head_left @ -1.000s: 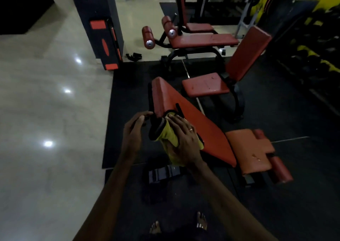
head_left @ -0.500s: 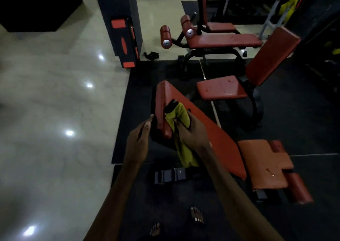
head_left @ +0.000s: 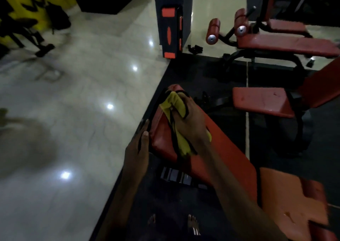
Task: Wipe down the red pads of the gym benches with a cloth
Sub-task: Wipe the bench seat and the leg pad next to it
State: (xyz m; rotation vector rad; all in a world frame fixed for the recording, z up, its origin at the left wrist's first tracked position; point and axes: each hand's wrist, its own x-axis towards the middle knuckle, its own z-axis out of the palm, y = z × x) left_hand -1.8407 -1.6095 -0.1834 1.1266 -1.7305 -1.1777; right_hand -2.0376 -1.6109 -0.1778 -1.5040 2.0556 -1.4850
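A long red inclined back pad (head_left: pixel 220 148) of the nearest bench runs from the centre toward the lower right, joined to its red seat pad (head_left: pixel 287 200). My right hand (head_left: pixel 191 123) presses a yellow cloth (head_left: pixel 174 102) onto the pad's upper end, fingers bent over the cloth. My left hand (head_left: pixel 139 145) rests against the pad's left side edge, thumb on the red edge. More of the yellow cloth hangs below my right wrist.
A second bench with red seat (head_left: pixel 261 101) stands to the right, a flat bench (head_left: pixel 287 45) with roller pads (head_left: pixel 212 31) behind it. A black and orange box (head_left: pixel 171 20) stands at the mat's far corner. Glossy tile floor (head_left: pixel 82 112) lies left; a black step (head_left: pixel 180 178) sits under the bench.
My right hand has slid the cloth up to the top end of the back pad. The view has swung left, showing more tile floor.
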